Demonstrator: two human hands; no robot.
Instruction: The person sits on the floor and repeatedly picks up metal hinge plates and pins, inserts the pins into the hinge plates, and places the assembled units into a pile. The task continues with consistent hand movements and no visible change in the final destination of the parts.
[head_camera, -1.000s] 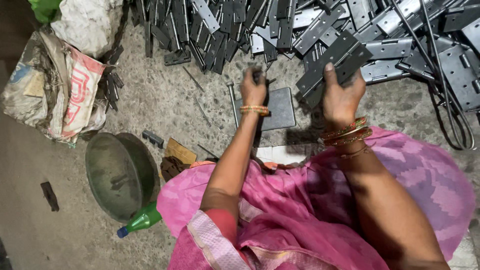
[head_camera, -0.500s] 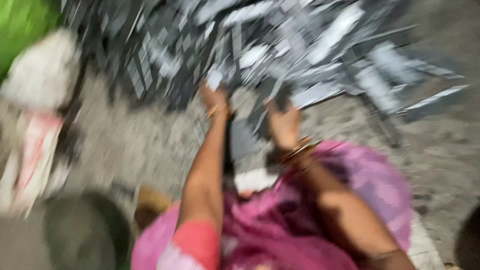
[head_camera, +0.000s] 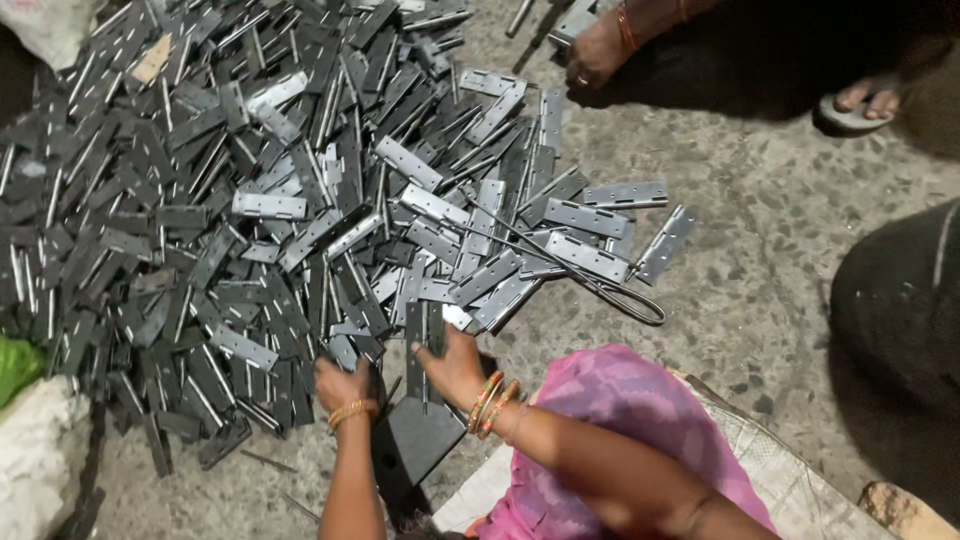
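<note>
1. A large heap of grey metal hinges (head_camera: 250, 200) still covers the floor's (head_camera: 760, 260) far-left part.
2. Left hand (head_camera: 345, 385), fingers curled into the heap's near edge; contents unclear.
3. Right hand (head_camera: 450, 362) fingers pinch one upright hinge (head_camera: 425, 345) over a dark plate (head_camera: 415, 440).

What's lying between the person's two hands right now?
In the head view, an upright grey metal hinge stands between the left hand and right hand, over a dark metal block on the floor.
</note>
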